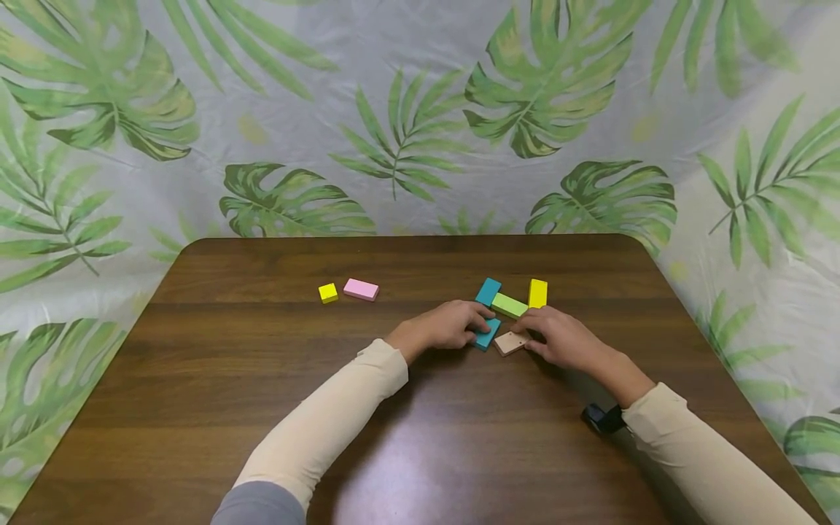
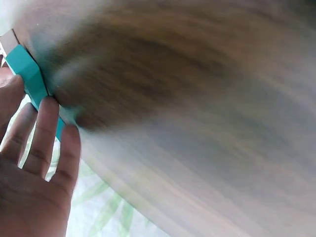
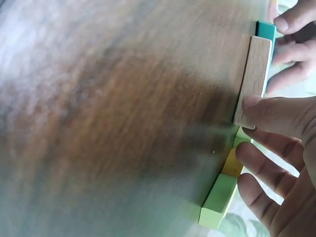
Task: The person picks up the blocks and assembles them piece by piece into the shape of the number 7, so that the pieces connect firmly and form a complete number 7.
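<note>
My left hand holds a teal block lying on the table, thumb and fingers about it; the left wrist view shows the teal block at the left edge. My right hand pinches a plain wooden block right beside it, its thumb on the wooden block's near face in the right wrist view. Just beyond the hands lie a second teal block, a light green block and a yellow block. Another green block appears low in the right wrist view; my right hand seems to cover it from above.
Farther left on the brown wooden table sit a small yellow cube and a pink block. A leaf-patterned cloth hangs behind the table's far edge. A dark band is on my right wrist.
</note>
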